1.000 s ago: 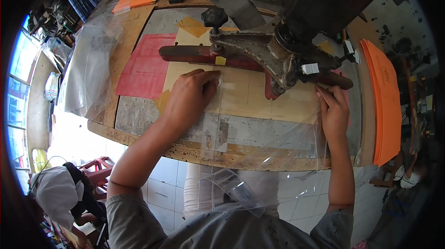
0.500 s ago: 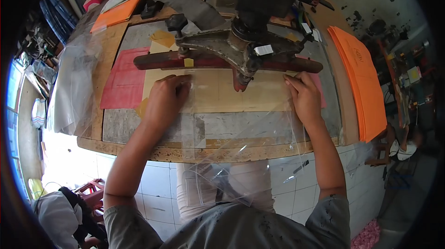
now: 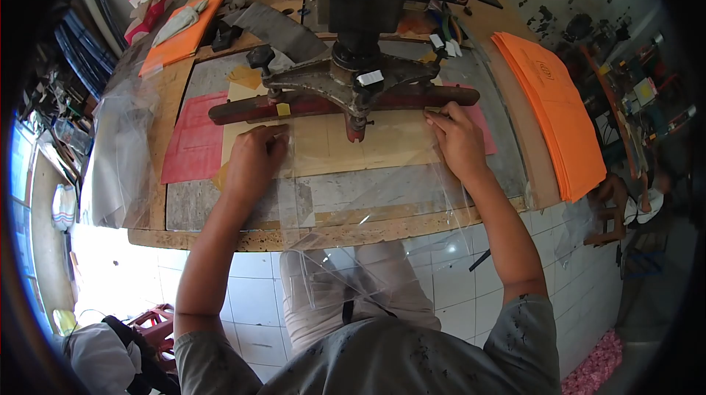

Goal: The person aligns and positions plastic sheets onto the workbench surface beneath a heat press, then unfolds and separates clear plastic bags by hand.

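A clear plastic sheet (image 3: 360, 204) stretches between my two hands and hangs over the near table edge toward my lap. My left hand (image 3: 251, 165) pinches its far left side, thumb and fingertips together. On the right, my right hand (image 3: 460, 145) grips the other far side, fingertips close to the red press bar (image 3: 309, 104). That bar is the foot of a dark metal press (image 3: 346, 64) above the work. Beneath the sheet lies a pale yellow board (image 3: 323, 158), with a pink-red sheet (image 3: 193, 141) showing past its left end.
A stack of orange sheets (image 3: 551, 115) lies at the table's right. On the left are crumpled clear plastic (image 3: 125, 152) and an orange sheet (image 3: 165, 53) with a pale cloth (image 3: 179, 23) on it. A grey strip (image 3: 283, 31) lies behind the press.
The whole view has shifted slightly. My right hand has reached a little farther in, nearer the press bar. Both hands still hold the clear plastic sheet.
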A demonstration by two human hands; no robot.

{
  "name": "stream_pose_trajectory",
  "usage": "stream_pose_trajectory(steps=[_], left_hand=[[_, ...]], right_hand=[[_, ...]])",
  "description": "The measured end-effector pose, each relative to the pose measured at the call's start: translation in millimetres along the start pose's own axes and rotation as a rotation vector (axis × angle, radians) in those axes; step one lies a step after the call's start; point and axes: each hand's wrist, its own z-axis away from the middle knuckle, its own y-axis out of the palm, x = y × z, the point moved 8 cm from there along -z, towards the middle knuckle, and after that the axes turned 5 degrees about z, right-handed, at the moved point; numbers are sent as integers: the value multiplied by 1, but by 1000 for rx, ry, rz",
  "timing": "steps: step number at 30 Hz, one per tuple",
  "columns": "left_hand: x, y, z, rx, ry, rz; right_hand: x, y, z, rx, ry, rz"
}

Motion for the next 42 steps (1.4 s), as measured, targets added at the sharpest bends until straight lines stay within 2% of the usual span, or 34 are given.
stream_pose_trajectory(steps=[5,8,12,15,18,21,22,24,29,33,42], left_hand=[[2,3,4,1,67,-72],[-2,2,13,-27,278,-139],[-16,-18,51,21,133,-155],[-18,-44,104,-207,145,-126],[2,-49,164,-398,97,-240],[24,-34,208,-517,172,-380],[43,-22,220,-436,114,-482],[59,-11,236,-496,142,-467],[72,8,234,-693,206,-388],[77,14,228,-773,222,-402],[81,14,234,-710,215,-414]], right_hand=[[-2,-11,10,13,-85,-106],[-13,-22,28,-3,-105,-213],[-16,-61,77,-9,-39,-128],[-31,-91,116,-192,99,-112],[-47,-92,152,-296,145,58],[-43,-75,181,-397,162,225],[-46,-65,192,-418,167,210],[-45,-56,202,-546,198,198],[-46,-48,206,-658,275,178],[-48,-47,209,-605,281,171],[-49,-47,214,-573,229,163]])
